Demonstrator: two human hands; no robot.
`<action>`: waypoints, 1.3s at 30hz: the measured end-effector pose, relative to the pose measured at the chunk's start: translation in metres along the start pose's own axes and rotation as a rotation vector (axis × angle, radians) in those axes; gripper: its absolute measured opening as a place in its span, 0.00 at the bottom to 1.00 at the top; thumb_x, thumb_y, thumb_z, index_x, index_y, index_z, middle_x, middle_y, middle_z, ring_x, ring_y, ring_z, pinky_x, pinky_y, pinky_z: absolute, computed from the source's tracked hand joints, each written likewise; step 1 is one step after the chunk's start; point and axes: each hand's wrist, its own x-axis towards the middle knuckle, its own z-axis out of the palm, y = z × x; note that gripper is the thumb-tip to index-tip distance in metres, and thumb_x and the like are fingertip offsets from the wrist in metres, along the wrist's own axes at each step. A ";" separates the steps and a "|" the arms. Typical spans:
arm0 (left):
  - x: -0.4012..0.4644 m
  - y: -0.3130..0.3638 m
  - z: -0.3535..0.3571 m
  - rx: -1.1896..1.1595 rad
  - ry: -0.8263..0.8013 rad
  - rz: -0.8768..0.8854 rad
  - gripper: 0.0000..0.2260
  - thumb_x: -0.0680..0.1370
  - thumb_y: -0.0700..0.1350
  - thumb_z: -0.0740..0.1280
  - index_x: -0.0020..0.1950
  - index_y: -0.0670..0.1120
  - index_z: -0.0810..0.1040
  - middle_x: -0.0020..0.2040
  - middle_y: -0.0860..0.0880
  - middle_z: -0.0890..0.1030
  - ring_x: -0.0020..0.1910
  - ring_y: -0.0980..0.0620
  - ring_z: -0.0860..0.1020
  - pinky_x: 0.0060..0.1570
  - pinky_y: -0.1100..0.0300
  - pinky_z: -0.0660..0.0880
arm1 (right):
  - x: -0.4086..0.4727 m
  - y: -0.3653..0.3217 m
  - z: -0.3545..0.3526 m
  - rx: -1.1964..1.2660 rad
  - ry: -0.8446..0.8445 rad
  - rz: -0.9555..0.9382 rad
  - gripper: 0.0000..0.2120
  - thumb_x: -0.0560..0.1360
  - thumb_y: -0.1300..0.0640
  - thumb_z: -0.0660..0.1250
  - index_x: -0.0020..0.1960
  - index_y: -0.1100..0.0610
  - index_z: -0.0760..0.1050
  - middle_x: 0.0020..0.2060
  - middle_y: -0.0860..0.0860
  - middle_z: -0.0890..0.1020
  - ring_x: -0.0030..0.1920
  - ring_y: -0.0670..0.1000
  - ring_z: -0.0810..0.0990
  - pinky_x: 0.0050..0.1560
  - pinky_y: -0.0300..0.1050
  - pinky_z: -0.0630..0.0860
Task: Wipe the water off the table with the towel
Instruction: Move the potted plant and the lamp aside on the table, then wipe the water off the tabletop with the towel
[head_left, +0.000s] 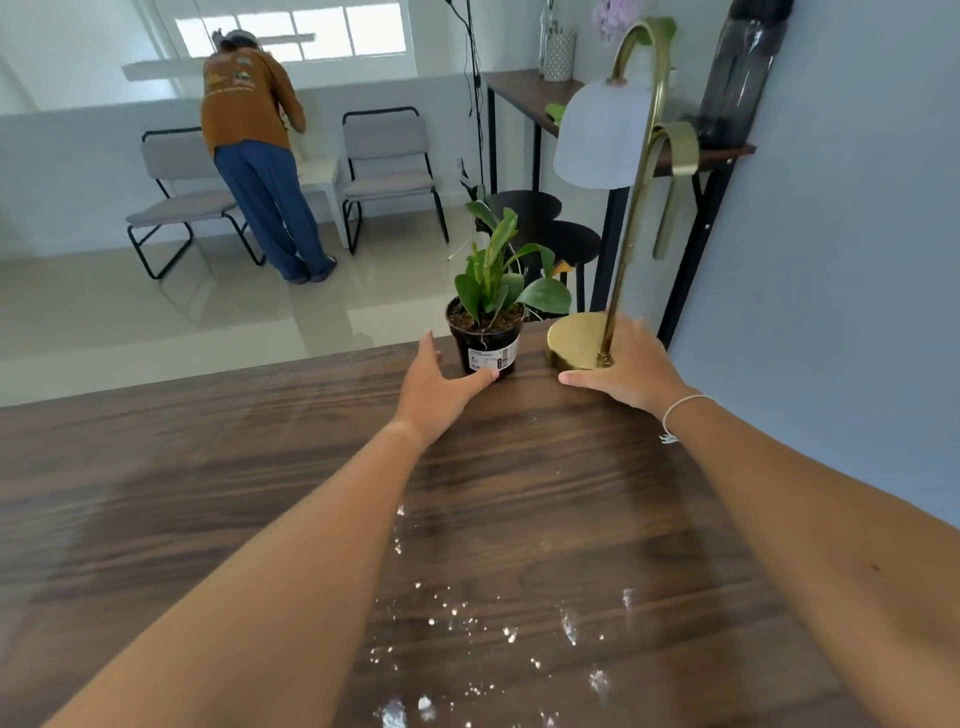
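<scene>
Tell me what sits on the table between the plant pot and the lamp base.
Nothing: in the head view, only a narrow strip of bare wooden table separates the plant pot from the lamp base. The water drops lie nearer the camera.

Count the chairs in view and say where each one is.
2. One chair stands left of the bending person, one chair right of them, against the far low wall. Others may be hidden.

The table (208, 467) is dark wood grain, semi-matt, with glistening water droplets (467, 629) near the forearms. By the right hand (623, 369) the lamp base (574, 338) is polished brass; beside the left hand (441, 384), a glossy black plastic pot (483, 348) bears a paper label.
</scene>
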 end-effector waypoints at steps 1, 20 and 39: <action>-0.009 0.001 -0.004 0.029 0.002 -0.017 0.45 0.71 0.53 0.73 0.78 0.46 0.49 0.74 0.45 0.66 0.71 0.47 0.66 0.70 0.52 0.65 | -0.009 -0.001 -0.004 0.007 0.001 -0.006 0.53 0.60 0.36 0.75 0.76 0.53 0.55 0.69 0.57 0.67 0.69 0.61 0.68 0.67 0.57 0.68; -0.240 0.068 0.104 0.367 -0.542 0.311 0.09 0.77 0.47 0.63 0.53 0.48 0.80 0.52 0.49 0.80 0.52 0.51 0.77 0.58 0.54 0.74 | -0.307 0.083 -0.125 -0.003 0.055 0.152 0.14 0.79 0.55 0.61 0.56 0.63 0.78 0.57 0.58 0.81 0.58 0.57 0.77 0.56 0.44 0.69; -0.362 0.062 0.154 0.734 -0.522 0.652 0.17 0.75 0.51 0.66 0.63 0.49 0.74 0.62 0.46 0.74 0.62 0.45 0.72 0.59 0.52 0.69 | -0.478 0.120 -0.111 0.203 0.160 0.450 0.08 0.75 0.57 0.65 0.39 0.56 0.69 0.37 0.48 0.73 0.44 0.52 0.73 0.36 0.39 0.66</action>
